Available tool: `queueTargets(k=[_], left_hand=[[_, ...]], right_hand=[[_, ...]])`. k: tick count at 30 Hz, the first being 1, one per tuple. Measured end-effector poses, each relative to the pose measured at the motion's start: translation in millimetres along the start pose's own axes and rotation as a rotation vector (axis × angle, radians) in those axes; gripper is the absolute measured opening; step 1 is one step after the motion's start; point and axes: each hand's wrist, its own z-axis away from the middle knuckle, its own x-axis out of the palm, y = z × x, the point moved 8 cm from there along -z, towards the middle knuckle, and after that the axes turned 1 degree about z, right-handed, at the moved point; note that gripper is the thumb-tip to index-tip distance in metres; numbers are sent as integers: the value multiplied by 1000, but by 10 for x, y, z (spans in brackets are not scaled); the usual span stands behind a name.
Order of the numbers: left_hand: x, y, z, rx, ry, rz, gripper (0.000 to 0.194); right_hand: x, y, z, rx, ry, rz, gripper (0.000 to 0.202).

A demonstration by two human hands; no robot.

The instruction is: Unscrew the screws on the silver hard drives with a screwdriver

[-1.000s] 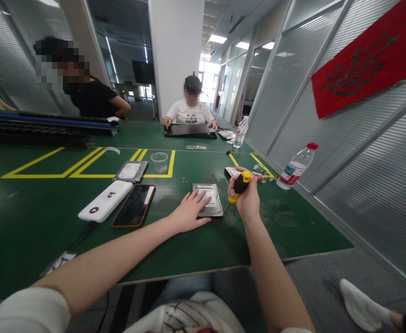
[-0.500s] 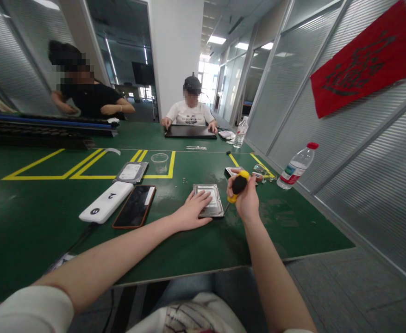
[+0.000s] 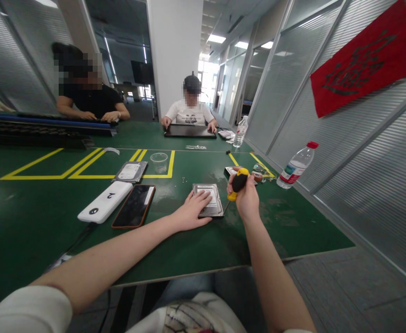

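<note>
A hard drive (image 3: 215, 203) lies label up on the green table before me. My left hand (image 3: 194, 210) rests flat across its left side, fingers stretched over the label. In my right hand (image 3: 247, 196) is a screwdriver (image 3: 239, 182) with a yellow and black handle, gripped with the fingers closed round it. Its shaft slants down to the drive's lower right corner; whether the tip sits in a screw is too small to make out. Several tiny screws (image 3: 184, 180) lie scattered beyond the drive.
Left of me are a phone (image 3: 133, 206), a white power bank (image 3: 105, 202) with a cable, another hard drive (image 3: 130, 171) and a clear plastic cup (image 3: 159, 163). A water bottle (image 3: 296, 167) stands at the right edge. Behind my right hand lies a further drive (image 3: 231, 171). Two people sit across.
The screwdriver handle has tilted slightly in my right hand. My left hand and the drive stay in place. The person at the far left has lowered their hands and shifted right.
</note>
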Motion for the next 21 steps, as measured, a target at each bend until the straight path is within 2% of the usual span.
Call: queueTargets(k=[4,6,8,11,15,18,21], left_hand=[[8,-5,-2,-6,-8,1,71],[8,-6,0,-8,-9,0,72],[4,-5,5,-7,-7,-2,71],[2,-4,13,-15,-16,0,72],[-8,6,12,-16,-16,4,72],[-6,3,7,-16,-12,3,72],[1,-4,8,-12,-9,-4,72]], right_hand=[[-34,-74,16,-85,33,100,32],[-74,-123,29,-130,79,117,35],[-103,-142,32,-132,113,104,36],[-86,-121,16,-96,97,35,28],[-87,-65,-2,-64,86,19,36],[-123,-88,8,-115,109,66,27],[-121,-129,23,-141,102,54,31]])
